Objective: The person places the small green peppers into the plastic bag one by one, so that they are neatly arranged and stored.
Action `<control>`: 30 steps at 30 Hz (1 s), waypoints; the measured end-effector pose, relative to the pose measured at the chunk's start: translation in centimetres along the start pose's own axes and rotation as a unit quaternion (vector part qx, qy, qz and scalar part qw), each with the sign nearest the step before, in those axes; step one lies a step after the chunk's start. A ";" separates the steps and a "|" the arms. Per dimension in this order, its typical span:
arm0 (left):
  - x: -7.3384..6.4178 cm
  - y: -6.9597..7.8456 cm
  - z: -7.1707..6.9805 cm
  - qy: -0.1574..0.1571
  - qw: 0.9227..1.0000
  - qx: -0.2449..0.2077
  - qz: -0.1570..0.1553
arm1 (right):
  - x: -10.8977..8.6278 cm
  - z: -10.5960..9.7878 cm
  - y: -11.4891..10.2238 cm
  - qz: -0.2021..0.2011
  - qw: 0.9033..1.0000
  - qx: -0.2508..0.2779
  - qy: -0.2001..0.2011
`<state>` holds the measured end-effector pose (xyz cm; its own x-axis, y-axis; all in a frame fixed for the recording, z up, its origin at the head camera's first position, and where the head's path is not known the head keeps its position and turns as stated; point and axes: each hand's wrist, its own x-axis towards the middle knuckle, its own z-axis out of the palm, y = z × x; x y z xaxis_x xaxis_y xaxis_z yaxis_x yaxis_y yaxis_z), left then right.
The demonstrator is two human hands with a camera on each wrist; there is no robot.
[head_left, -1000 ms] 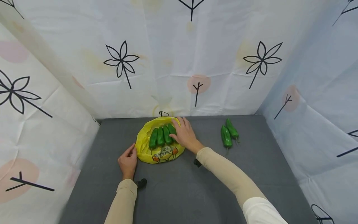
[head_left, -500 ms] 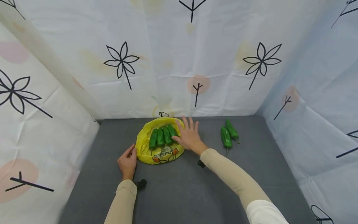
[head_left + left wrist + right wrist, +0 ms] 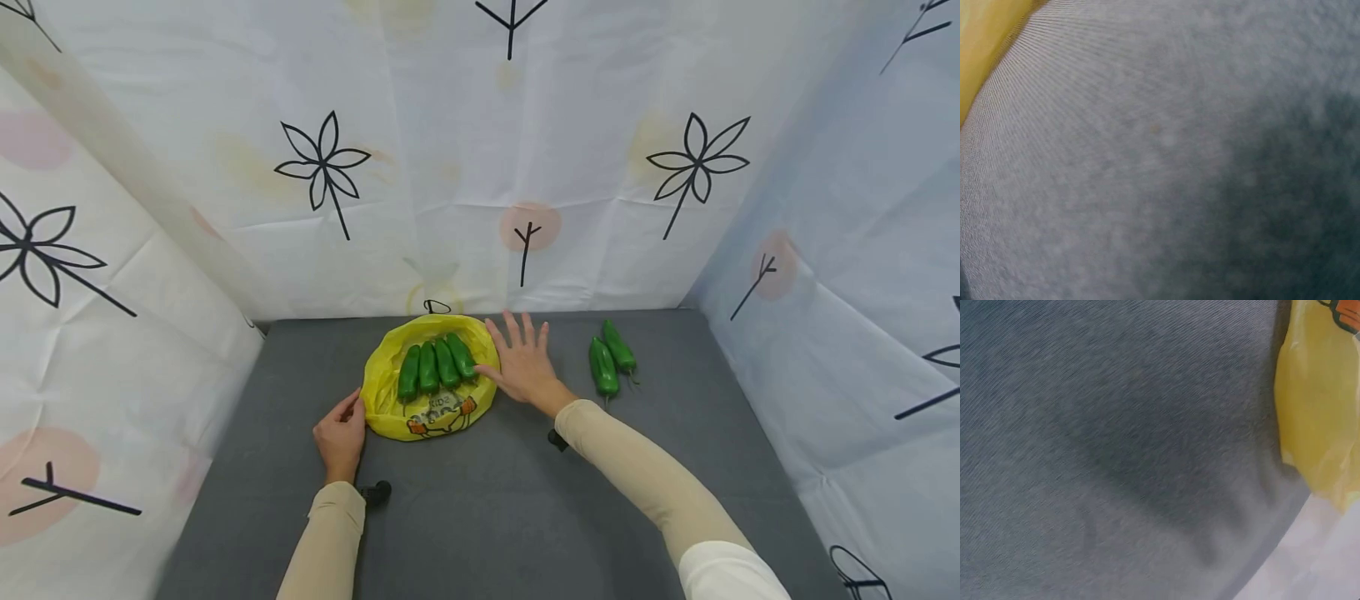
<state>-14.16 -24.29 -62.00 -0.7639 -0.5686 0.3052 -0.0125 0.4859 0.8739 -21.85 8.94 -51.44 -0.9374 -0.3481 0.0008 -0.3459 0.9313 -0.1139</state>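
Note:
A yellow plastic bag [image 3: 384, 396] with a printed cartoon lies on the grey table, its mouth spread wide. Several green peppers [image 3: 428, 368] lie side by side in it. My left hand [image 3: 342, 435] pinches the bag's left edge between thumb and fingers. At the right edge is my right hand [image 3: 525, 368], fingers straight and spread, the thumb pointing toward the rightmost pepper in the bag; whether it touches the bag is unclear. Only part of the bag [image 3: 1316, 394] shows in the right wrist view, and a corner of the bag [image 3: 985, 40] in the left wrist view.
Two more green peppers [image 3: 603, 367] lie on the table [image 3: 480, 508] to the right of my right hand. White patterned cloth [image 3: 450, 167] hangs behind the table and along both sides.
My right hand has drawn off the peppers in the bag toward the right, its fingers spreading. The left hand stays at the bag's left edge.

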 end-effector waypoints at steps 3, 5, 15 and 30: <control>0.0 0.0 0.0 0.000 1.000 -0.002 0.002 | -0.2 0.5 0.8 0.007 1.000 0.010 0.007; 0.1 -0.1 0.0 0.001 1.000 -0.003 0.005 | -0.3 1.0 1.3 0.012 1.000 0.014 0.007; 0.1 -0.2 0.2 0.003 1.000 0.002 0.003 | -1.2 2.1 3.8 0.021 1.000 0.009 -0.001; 0.0 -0.2 0.1 0.003 1.000 -0.002 0.009 | -2.8 1.3 5.6 0.044 0.999 -0.010 0.010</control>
<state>-14.24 -24.33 -62.18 -0.7596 -0.5642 0.3235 0.0037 0.4937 0.8696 -21.11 15.02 -53.35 -0.9645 -0.2638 0.0111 -0.2636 0.9600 -0.0947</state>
